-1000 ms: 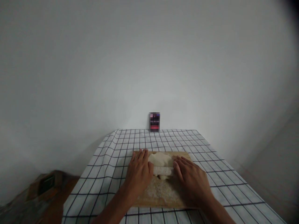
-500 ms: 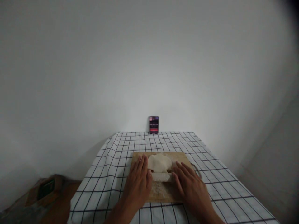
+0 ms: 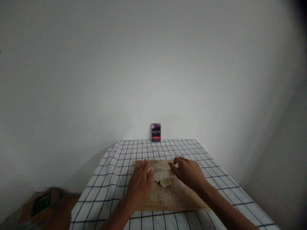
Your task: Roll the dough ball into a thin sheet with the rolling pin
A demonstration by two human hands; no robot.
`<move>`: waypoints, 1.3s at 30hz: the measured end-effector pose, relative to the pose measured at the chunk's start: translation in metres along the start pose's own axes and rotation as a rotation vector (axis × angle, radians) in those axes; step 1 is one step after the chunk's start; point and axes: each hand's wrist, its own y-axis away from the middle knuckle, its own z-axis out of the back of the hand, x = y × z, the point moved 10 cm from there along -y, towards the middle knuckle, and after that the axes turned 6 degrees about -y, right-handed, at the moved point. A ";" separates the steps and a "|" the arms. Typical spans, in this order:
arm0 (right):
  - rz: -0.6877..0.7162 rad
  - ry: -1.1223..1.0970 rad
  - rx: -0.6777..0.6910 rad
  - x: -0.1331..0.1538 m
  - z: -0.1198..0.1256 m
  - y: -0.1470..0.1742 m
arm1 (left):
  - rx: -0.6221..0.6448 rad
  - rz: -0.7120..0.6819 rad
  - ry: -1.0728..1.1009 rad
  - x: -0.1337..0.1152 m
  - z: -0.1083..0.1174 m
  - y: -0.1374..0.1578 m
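A pale sheet of dough lies on a floured wooden board. Across the dough rests a light, floury rolling pin, and a flap of dough shows on its near side. My left hand lies flat over the pin's left end, fingers stretched forward, hiding that end. At the dough's right edge is my right hand, fingers bent and the thumb apart from the index finger. I see nothing held between them. The pin's right end is hard to make out near this hand.
A white cloth with a black grid covers the table. Against the wall at the far edge stands a small dark, pixelated object. An open cardboard box sits on the floor at the lower left.
My right hand has lifted off the pin's right end and moved forward to the dough's edge, its fingers now curled. The pin sits farther forward over the dough. My left hand stays flat.
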 end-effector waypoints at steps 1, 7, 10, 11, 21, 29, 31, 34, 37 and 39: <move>-0.020 0.014 0.068 -0.002 -0.002 -0.014 | 0.019 -0.010 -0.037 0.002 -0.004 -0.007; 0.013 0.007 0.254 -0.019 -0.036 -0.074 | 0.251 0.001 -0.201 0.016 -0.028 -0.039; 0.082 -0.004 0.284 -0.023 -0.058 -0.081 | 0.331 0.021 -0.202 0.017 -0.026 -0.050; 0.101 -0.007 0.293 -0.024 -0.065 -0.079 | 0.331 0.040 -0.199 0.017 -0.022 -0.054; 0.022 -0.053 0.193 -0.042 -0.071 -0.045 | 0.248 0.162 -0.123 0.009 0.004 -0.062; 0.033 -0.054 0.043 -0.024 -0.046 -0.012 | 0.044 0.011 -0.141 -0.006 0.015 -0.042; 0.025 -0.064 0.010 -0.018 -0.039 -0.001 | -0.041 -0.033 -0.150 -0.011 0.021 -0.035; 0.000 -0.083 -0.011 -0.015 -0.034 0.015 | -0.138 -0.106 -0.172 -0.020 0.030 -0.023; -0.007 -0.078 0.011 -0.014 -0.035 0.021 | -0.097 -0.168 -0.199 -0.027 0.030 -0.016; 0.010 -0.072 0.044 -0.013 -0.037 0.017 | 0.005 -0.190 -0.225 -0.028 0.025 -0.017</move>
